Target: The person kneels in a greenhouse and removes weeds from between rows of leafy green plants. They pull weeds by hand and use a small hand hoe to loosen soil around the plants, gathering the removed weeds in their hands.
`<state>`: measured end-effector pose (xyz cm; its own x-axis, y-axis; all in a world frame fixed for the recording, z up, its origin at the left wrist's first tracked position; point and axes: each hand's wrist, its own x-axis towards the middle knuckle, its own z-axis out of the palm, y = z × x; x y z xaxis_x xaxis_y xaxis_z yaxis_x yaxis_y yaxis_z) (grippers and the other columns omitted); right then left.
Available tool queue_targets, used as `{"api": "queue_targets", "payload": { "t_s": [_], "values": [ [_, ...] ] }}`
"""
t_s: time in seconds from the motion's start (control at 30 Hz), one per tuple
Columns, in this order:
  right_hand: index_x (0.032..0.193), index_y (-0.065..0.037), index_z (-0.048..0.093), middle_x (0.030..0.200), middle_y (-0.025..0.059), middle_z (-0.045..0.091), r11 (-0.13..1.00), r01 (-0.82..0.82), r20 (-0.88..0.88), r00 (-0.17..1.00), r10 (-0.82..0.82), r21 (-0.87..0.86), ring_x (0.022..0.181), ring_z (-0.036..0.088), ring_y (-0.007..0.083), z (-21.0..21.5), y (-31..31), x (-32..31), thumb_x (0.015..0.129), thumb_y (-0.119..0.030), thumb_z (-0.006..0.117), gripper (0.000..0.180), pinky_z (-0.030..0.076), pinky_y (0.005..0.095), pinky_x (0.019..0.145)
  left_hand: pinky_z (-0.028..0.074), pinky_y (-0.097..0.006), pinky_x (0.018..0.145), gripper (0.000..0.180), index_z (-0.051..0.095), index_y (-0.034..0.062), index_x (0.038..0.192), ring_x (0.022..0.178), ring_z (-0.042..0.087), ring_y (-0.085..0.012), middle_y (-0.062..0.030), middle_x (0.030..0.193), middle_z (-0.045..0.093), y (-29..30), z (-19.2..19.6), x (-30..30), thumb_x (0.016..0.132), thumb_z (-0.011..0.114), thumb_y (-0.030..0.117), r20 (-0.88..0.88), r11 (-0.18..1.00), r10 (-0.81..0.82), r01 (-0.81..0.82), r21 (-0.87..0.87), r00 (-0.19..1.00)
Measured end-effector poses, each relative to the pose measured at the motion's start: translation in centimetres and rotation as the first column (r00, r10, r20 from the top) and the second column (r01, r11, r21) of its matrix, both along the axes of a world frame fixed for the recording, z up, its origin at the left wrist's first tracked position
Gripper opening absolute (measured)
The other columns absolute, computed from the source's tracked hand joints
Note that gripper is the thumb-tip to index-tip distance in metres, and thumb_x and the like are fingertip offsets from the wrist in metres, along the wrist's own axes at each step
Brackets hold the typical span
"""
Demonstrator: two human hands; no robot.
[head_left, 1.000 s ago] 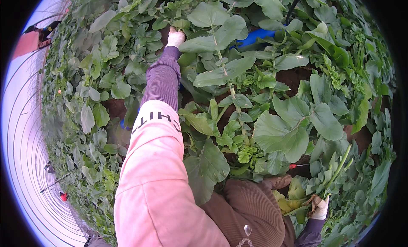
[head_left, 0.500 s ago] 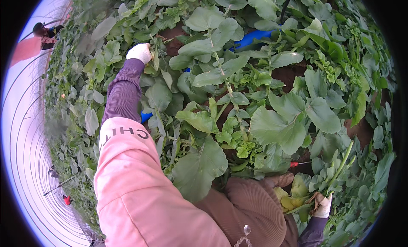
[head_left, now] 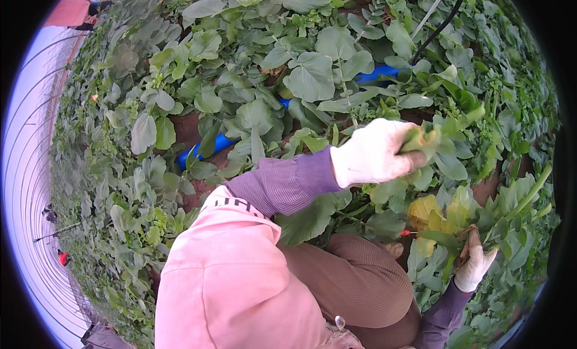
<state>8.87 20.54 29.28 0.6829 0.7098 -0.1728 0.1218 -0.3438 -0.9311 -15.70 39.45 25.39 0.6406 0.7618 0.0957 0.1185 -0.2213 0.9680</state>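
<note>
My left hand [head_left: 375, 154], in a white glove, is closed round a bundle of green leaf stalks [head_left: 424, 139], partly blurred, above the leafy plants. At the lower right, my gloved right hand [head_left: 475, 265] grips a bunch of leaves: a thick pale-green stalk [head_left: 532, 193] points up and right, and yellowed leaves [head_left: 442, 217] lie to its left. Some dry brown leaf shows at its fingers. Between my knee and the yellowed leaves lies a thin tool with a red end [head_left: 406, 232], mostly hidden by foliage.
Dense broad-leaved plants [head_left: 309, 75] surround me. A blue pipe [head_left: 204, 151] runs through them, showing again farther right, where a black hose [head_left: 442, 27] rises. Brown soil [head_left: 186, 128] shows in gaps. Another person [head_left: 72, 12] is at the far upper left, by the hooped cover [head_left: 36, 109].
My left hand has swung from the upper left to the centre right, now with stalks in it. The right hand with its bunch has risen slightly and shifted right.
</note>
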Motion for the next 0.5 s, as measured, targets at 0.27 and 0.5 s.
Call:
{"api": "queue_targets", "payload": {
  "t_s": [0.27, 0.5],
  "values": [
    [0.126, -0.004, 0.035, 0.111, 0.0069, 0.052, 0.940, -0.161, -0.130, 0.970, 0.207, 0.302, 0.099, 0.052, 0.0179, -1.1, 0.6, -1.3, 0.068, -0.013, 0.075, 0.071, 0.042, 0.0300, 0.085, 0.047, -0.041, 0.080, 0.064, 0.036, 0.0011, 0.129, 0.095, 0.057, -0.0365, -0.0225, 0.106, 0.054, -6.1, 4.2, 6.9, 0.069, 0.057, 0.010, 0.039, 0.830, -0.542, 0.529, 0.176, 0.839],
    [0.115, 0.003, 0.047, 0.106, 0.0074, 0.056, 0.979, -0.094, 0.051, 0.995, 0.086, 0.182, 0.090, 0.055, 0.0150, -1.0, -2.6, -0.2, 0.077, -0.003, 0.060, 0.040, 0.044, 0.0276, 0.081, 0.050, -0.032, 0.067, 0.024, 0.064, 0.0057, 0.096, 0.071, 0.063, -0.0262, -0.0147, 0.078, 0.065, 1.5, -2.1, -3.8, 0.076, 0.052, 0.012, 0.036, 0.971, -0.086, 0.076, 0.225, 0.996]
  ]
}}
